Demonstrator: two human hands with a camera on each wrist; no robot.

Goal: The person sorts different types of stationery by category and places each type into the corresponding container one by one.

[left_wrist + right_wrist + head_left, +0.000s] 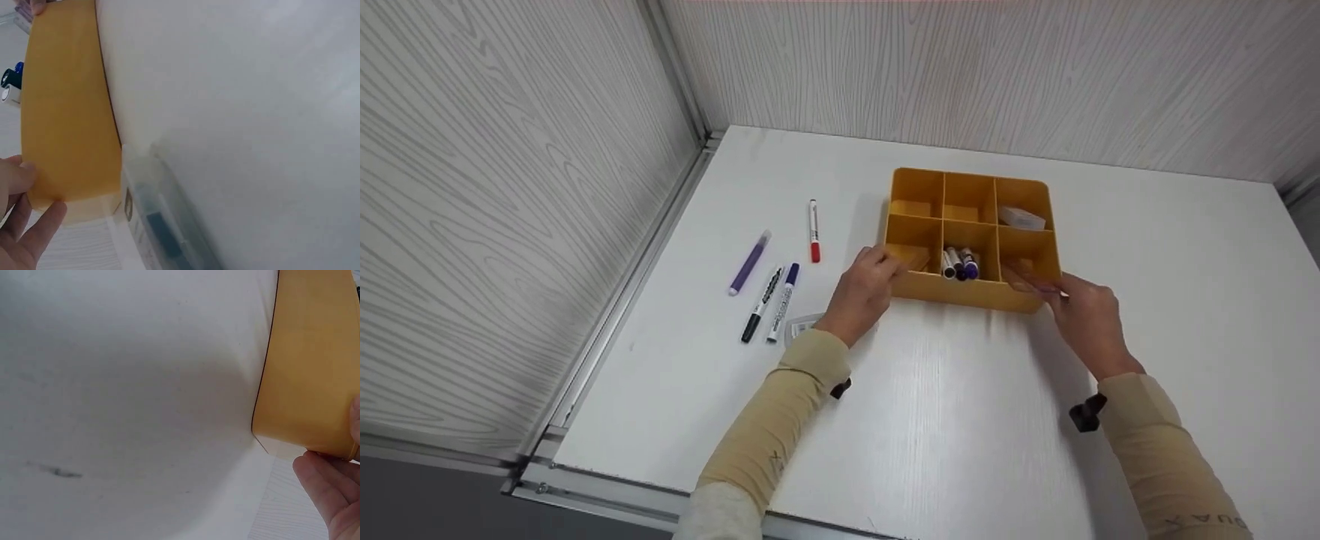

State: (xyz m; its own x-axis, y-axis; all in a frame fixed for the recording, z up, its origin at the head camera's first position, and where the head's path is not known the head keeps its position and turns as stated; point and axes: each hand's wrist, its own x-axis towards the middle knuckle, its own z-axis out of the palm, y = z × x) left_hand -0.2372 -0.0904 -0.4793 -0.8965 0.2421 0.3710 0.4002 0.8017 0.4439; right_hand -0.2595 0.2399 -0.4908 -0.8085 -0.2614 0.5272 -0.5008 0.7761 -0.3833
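A yellow organizer box (967, 291) with six compartments stands on the table. My left hand (864, 294) grips its front left corner, thumb and fingers on either side of the wall. At the front right corner my right hand (1089, 321) pinches the wall in the same way. Several markers (960, 264) lie in the front middle compartment. A whitish block (1021, 218) sits in the back right compartment, and a clear pinkish piece (1026, 279) shows in the front right one, beside the right fingers. Part of a clear plastic case (799, 325) shows beside my left wrist.
Left of the box lie a red-capped marker (814, 231), a purple marker (750, 262), a black-capped marker (763, 304) and a blue-capped marker (784, 302). Wood-grain panels (960, 75) rise behind and to the left of the white table (945, 435).
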